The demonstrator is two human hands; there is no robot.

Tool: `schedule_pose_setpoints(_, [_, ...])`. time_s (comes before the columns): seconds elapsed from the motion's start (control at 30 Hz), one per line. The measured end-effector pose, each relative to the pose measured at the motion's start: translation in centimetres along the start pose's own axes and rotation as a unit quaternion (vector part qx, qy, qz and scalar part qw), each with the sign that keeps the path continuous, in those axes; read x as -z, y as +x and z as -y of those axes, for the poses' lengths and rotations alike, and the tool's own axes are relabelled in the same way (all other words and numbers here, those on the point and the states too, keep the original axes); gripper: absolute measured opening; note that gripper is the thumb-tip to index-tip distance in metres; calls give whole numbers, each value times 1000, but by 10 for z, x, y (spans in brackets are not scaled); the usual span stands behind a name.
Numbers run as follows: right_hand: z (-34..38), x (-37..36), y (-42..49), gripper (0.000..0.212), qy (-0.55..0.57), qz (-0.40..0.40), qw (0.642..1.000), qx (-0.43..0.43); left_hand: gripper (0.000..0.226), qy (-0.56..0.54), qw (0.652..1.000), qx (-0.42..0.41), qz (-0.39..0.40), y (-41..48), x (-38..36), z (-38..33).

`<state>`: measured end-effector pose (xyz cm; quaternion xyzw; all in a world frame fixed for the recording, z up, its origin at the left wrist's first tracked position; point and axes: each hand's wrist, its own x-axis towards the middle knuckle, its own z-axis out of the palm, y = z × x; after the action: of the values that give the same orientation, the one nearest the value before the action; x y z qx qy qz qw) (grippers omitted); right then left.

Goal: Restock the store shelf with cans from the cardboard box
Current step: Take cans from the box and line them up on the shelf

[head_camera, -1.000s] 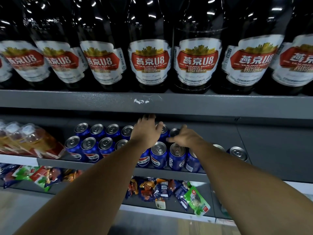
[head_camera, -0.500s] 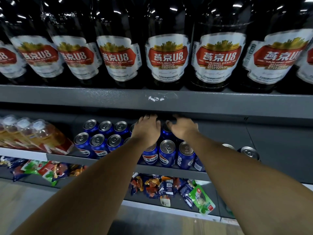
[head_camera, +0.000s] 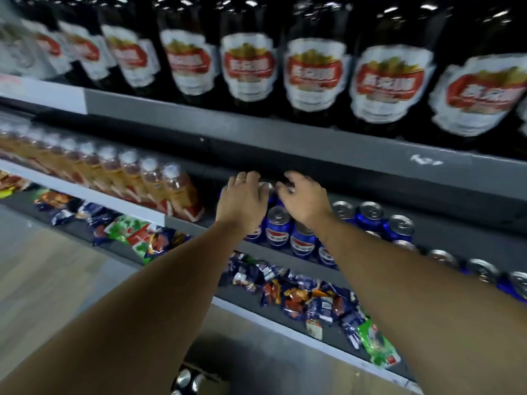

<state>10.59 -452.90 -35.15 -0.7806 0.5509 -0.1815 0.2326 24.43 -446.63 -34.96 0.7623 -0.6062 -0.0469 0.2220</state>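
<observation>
Swinging left since the earlier frame, the view slants the beer bottles (head_camera: 310, 67) across the top and the grey shelf (head_camera: 185, 226) mid-frame, where blue, silver-topped cans (head_camera: 278, 226) stand in rows. Both hands stay over them, close together: left hand (head_camera: 242, 201) flat, right hand (head_camera: 306, 199) curled, grip unclear. A cardboard box (head_camera: 211, 380) now shows bottom centre.

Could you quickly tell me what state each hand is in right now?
Left hand: over the blue cans, fingertips hidden; cannot be told.
Right hand: fingers curled above the cans; grip cannot be told.
</observation>
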Motion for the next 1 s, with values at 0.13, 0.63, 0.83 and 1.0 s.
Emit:
schedule_pose_setpoints(0.13, [74,-62,-11,46,13,5,999,43,41,17,999,37,-21,-29,34,89])
schedule_pose_setpoints(0.63, [235,-404,-112,42,72,158,984,32,41,-13,980,192,43,-210,0,433])
schedule_pose_setpoints(0.83, [186,-525,-180,46,79,256,963,-22,40,-19,964,234,121,-299,-94,500])
schedule_pose_setpoints(1.0, [119,-594,-233,41,86,284,950,-91,37,4,947,239,213,-361,-184,522])
